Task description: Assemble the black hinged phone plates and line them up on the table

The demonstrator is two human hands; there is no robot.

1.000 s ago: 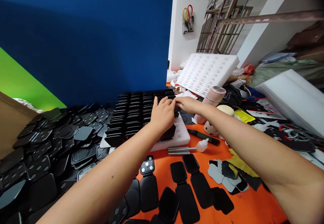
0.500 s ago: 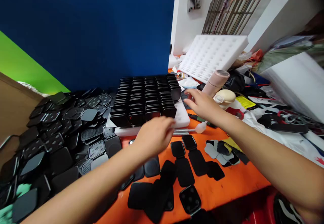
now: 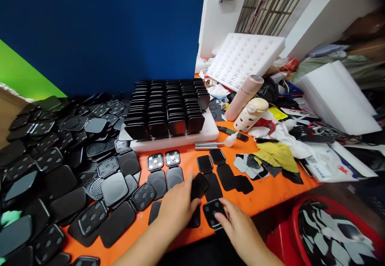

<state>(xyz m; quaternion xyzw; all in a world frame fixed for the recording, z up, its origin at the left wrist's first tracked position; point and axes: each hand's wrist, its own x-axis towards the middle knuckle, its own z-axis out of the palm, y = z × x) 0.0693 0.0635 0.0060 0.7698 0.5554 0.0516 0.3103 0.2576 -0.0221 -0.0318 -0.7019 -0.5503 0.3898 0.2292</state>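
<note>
Down to the orange table, off the foam tray, come both our hands. Looks like a pick-up step: our right hand pinches a dotted case; our left hand, apart and spread, is by a black case, contact unclear. Lifting calls for firm thumb pressure.

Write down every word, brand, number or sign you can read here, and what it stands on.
No text is readable.
White packet, right: blue print, too small to read, and a red mark without legible letters.
Yellow label: any print is too blurred.
</note>
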